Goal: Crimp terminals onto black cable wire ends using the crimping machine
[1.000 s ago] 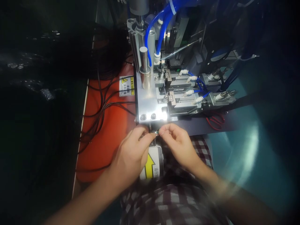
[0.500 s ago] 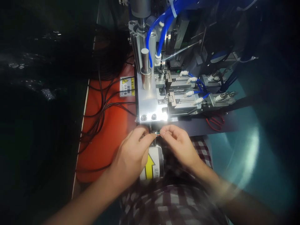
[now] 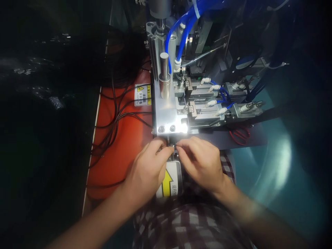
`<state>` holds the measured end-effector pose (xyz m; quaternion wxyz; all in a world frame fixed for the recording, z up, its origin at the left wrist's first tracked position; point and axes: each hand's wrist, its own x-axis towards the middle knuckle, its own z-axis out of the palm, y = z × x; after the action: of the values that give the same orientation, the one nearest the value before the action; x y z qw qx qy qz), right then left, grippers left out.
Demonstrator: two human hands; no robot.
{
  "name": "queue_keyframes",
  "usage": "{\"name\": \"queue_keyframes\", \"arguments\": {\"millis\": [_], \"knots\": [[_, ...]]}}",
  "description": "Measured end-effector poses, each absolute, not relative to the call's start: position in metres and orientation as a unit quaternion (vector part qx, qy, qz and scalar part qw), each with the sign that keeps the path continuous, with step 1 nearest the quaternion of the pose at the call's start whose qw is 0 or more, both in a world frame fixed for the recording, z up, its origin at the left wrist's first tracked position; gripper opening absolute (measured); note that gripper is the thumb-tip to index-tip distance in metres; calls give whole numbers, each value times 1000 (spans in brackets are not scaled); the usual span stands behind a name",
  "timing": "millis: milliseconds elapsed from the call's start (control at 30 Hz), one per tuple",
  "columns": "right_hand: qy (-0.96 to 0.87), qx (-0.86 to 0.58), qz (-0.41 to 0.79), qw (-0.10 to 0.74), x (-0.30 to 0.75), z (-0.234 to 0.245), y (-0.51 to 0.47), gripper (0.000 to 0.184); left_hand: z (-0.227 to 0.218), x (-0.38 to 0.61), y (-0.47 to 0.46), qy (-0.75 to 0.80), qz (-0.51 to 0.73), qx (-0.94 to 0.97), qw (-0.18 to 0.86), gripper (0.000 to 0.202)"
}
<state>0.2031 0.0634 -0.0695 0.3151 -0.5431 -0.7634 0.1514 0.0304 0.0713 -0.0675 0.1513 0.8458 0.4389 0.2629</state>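
Observation:
My left hand [image 3: 149,166] is closed in a pinch just below the front edge of a bright metal plate [image 3: 166,117]. Facing it, my right hand [image 3: 202,162] also pinches, thumb against forefinger. Their fingertips nearly meet at the thin wires [image 3: 175,147], of which only a short bit shows between them; the rest is hidden by the fingers. Under the hands lies a white label with a yellow arrow [image 3: 167,183].
Silver pneumatic cylinders [image 3: 207,116] with blue air tubes [image 3: 188,22] stand behind and to the right. Black cables [image 3: 116,121] cross the orange surface [image 3: 121,148] on the left, near a warning label [image 3: 142,95]. Red loops like scissor handles [image 3: 240,135] lie at right.
My right hand has turned and moved closer to the left fingertips, so the coloured wires are now mostly covered. The left hand keeps its pinch. The view has shifted slightly.

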Motion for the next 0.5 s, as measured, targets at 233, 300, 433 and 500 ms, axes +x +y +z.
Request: {"name": "queue_keyframes", "arguments": {"millis": [233, 300, 433, 500], "knots": [[-731, -539, 247, 339, 205, -69, 62, 11, -66, 32, 72, 439, 260, 845, 160, 27], [-715, -547, 262, 348, 207, -71, 60, 9, -65, 32, 71, 439, 258, 844, 166, 27], [-699, -563, 270, 348, 212, -74, 58, 8, -65, 32, 72, 438, 260, 844, 167, 27], [-692, -570, 272, 351, 212, -74, 57, 7, -66, 32, 72, 437, 262, 845, 164, 27]]}}
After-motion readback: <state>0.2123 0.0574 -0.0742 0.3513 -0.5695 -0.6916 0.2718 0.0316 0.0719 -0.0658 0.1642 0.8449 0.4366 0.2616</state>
